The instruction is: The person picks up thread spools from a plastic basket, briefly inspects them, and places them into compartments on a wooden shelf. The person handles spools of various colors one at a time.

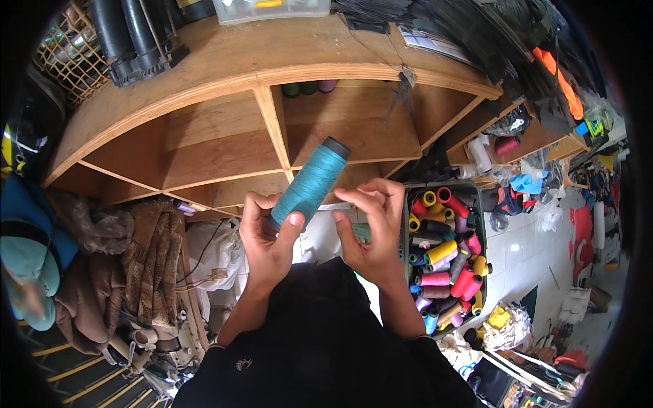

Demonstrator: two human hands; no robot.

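Observation:
A teal spool of thread (311, 182) with a dark core end is tilted up and to the right in front of me. My left hand (269, 234) wraps its lower end, the thumb pressed against the thread. Just to the right of the spool, my right hand (373, 228) is raised with fingers curved and apart, holding nothing that I can see. Close by on the right stands a dark bin (407, 272) full of thread spools in yellow, pink, red, purple and other colours.
Ahead is a wooden shelf unit (269, 122) with open compartments; a few dark and purple spools (309, 88) sit deep in one. A clear plastic box (272, 13) and dark folded material (469, 30) lie on top. Brown cloth (153, 258) hangs at left. Plastic bags (507, 330) lie at lower right.

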